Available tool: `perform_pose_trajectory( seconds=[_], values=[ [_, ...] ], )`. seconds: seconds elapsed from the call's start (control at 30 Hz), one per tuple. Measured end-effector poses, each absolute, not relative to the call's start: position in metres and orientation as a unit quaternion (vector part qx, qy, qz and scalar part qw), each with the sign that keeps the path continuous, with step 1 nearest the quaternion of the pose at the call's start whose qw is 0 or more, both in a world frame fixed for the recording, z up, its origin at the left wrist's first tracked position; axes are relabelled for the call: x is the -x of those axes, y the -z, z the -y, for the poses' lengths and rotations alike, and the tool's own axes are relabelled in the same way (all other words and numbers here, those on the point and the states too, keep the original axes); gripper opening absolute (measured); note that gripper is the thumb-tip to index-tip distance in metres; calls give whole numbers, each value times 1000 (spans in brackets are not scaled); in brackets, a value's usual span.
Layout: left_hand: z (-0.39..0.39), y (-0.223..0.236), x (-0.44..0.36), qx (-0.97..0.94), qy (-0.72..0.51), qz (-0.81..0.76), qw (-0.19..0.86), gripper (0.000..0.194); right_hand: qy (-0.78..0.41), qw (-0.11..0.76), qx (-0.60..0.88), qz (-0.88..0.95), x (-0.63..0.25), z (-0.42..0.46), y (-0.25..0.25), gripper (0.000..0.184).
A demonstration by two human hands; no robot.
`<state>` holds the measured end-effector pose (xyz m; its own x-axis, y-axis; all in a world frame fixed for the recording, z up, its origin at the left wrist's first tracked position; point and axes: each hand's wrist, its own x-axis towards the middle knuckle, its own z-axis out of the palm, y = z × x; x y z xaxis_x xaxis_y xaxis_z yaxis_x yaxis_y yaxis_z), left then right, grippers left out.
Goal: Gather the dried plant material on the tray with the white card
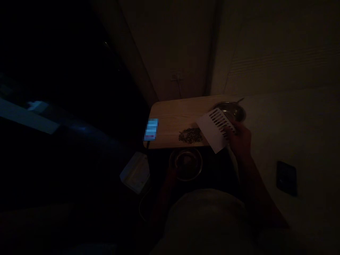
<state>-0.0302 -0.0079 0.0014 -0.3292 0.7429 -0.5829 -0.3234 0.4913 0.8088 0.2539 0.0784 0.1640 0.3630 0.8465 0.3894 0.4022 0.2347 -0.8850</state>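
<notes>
My right hand (240,136) is closed on a flat white slotted sheet (211,131), gripping it near its row of slots. The sheet tilts over the wooden tabletop (170,113), its left corner beside a loose pile of small dark bits (190,135); I cannot tell what they are. Just below the table's near edge, my left hand (172,173) holds a round metal bowl (187,163) by its left side. Most of that hand's fingers are lost in the dark, and the bowl's contents are too dim to make out.
Behind the sheet stands a second metal bowl (236,110) with a handle sticking out. A lit, blurred-out screen (151,129) lies at the tabletop's left end. A pale container (136,172) sits lower left, and a dark phone-like slab (287,178) lies on the floor at right.
</notes>
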Motion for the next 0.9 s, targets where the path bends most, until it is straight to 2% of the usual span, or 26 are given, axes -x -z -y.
perform_pose_trajectory(
  seconds=[0.23,0.6,0.9],
  values=[
    [6,1,38,-170,-505,-637,556,62,-177,569,609,524,-255,-78,-159,36],
    [2,16,34,-160,-508,-628,567,50,-165,556,622,527,-260,-78,-146,36],
    [-4,21,27,-204,-502,-698,468,48,-128,531,648,531,-271,-78,-144,36]
  ],
)
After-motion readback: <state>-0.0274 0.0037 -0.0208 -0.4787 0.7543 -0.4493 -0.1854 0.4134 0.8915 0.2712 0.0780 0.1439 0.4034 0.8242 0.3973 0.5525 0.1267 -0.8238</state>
